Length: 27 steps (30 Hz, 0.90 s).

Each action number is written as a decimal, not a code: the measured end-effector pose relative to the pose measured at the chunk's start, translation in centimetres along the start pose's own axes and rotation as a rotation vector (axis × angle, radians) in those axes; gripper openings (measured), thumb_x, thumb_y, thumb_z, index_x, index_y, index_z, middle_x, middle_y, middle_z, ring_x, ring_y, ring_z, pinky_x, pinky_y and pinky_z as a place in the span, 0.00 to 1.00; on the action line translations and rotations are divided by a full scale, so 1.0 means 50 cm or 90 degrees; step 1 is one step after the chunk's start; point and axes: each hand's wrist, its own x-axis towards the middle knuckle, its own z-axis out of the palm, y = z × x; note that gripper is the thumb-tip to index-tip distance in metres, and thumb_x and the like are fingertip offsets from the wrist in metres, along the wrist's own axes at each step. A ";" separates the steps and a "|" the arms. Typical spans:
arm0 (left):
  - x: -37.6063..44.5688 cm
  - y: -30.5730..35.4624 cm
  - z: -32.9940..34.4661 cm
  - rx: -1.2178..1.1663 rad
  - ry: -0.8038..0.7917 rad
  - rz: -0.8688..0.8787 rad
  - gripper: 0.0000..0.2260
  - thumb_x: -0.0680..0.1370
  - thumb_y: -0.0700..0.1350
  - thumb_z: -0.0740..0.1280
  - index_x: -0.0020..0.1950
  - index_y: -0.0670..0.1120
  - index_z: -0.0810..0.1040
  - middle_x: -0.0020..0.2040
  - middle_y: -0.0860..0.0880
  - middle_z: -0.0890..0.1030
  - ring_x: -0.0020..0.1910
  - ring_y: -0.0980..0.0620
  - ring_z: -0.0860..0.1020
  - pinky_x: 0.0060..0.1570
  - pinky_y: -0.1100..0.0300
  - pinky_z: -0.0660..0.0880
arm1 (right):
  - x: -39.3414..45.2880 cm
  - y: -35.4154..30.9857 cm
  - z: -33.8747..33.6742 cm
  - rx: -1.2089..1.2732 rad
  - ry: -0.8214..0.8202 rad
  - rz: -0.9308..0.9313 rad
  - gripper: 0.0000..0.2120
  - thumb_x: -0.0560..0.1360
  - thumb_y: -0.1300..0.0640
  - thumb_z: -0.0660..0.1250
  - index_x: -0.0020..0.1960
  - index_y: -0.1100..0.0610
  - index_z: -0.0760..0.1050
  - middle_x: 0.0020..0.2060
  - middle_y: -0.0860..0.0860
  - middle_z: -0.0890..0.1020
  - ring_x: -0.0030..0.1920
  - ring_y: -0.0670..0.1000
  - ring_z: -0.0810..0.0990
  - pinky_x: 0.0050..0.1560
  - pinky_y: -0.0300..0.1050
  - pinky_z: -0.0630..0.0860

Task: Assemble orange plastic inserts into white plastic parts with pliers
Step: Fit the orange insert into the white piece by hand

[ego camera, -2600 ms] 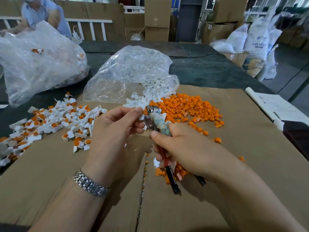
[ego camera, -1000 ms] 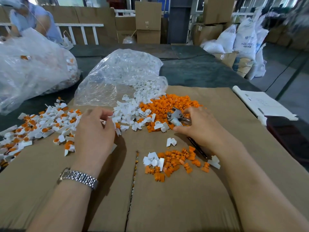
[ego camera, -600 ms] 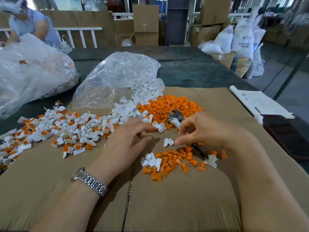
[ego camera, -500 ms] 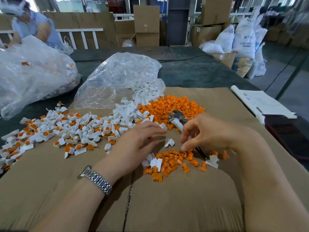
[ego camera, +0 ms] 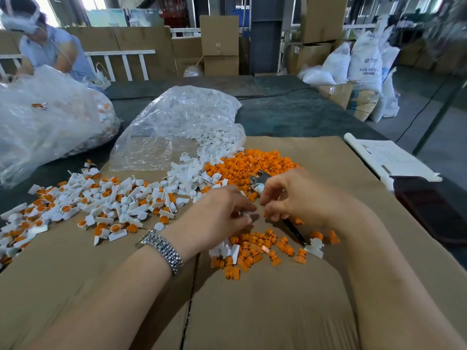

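Your left hand (ego camera: 217,218) pinches a white part (ego camera: 244,216) at its fingertips, your right hand (ego camera: 300,198) curls round the pliers (ego camera: 260,178) — fingertips free, it seems, to pick from the orange inserts (ego camera: 260,246) just below.

Assembled parts (ego camera: 101,205) left on cardboard (ego camera: 265,311), inserts (ego camera: 252,162) behind hands, bag (ego camera: 182,122) behind parts, papers (ego camera: 389,157) right

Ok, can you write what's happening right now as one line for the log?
step: picking parts | left hand: pinches white part | right hand: holds pliers, fingertips at small orange pile
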 end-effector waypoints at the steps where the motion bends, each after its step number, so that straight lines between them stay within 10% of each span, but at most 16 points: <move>1: -0.001 -0.002 -0.005 -0.013 0.010 -0.020 0.12 0.80 0.47 0.71 0.63 0.49 0.84 0.51 0.54 0.78 0.46 0.59 0.79 0.49 0.63 0.78 | 0.001 -0.004 0.001 0.002 0.014 -0.008 0.05 0.77 0.60 0.72 0.47 0.50 0.81 0.37 0.46 0.86 0.37 0.39 0.84 0.37 0.30 0.75; 10: -0.037 -0.033 -0.047 -0.582 0.140 -0.238 0.04 0.77 0.44 0.75 0.49 0.45 0.85 0.43 0.45 0.88 0.43 0.47 0.87 0.45 0.59 0.82 | 0.005 -0.032 0.011 0.124 0.135 -0.074 0.05 0.77 0.59 0.73 0.47 0.49 0.82 0.40 0.43 0.85 0.41 0.40 0.83 0.43 0.32 0.77; 14: -0.032 -0.043 -0.039 -0.655 0.196 -0.272 0.06 0.73 0.48 0.76 0.46 0.46 0.87 0.32 0.51 0.81 0.31 0.57 0.76 0.31 0.69 0.73 | 0.008 -0.043 0.021 0.226 0.155 -0.099 0.04 0.76 0.62 0.74 0.47 0.54 0.81 0.39 0.46 0.85 0.39 0.41 0.85 0.41 0.30 0.76; 19: -0.033 -0.041 -0.024 -1.015 0.222 -0.266 0.04 0.72 0.37 0.74 0.45 0.41 0.87 0.40 0.44 0.85 0.41 0.50 0.85 0.42 0.63 0.81 | 0.014 -0.059 0.039 0.315 0.194 -0.149 0.04 0.77 0.64 0.72 0.49 0.56 0.81 0.40 0.50 0.86 0.43 0.45 0.86 0.47 0.36 0.80; 27: -0.046 -0.045 -0.025 -1.052 0.119 -0.223 0.08 0.73 0.29 0.71 0.49 0.37 0.78 0.49 0.35 0.80 0.54 0.38 0.85 0.47 0.61 0.82 | 0.017 -0.071 0.055 0.271 0.229 -0.196 0.04 0.77 0.64 0.72 0.48 0.56 0.81 0.42 0.47 0.85 0.45 0.46 0.85 0.50 0.41 0.82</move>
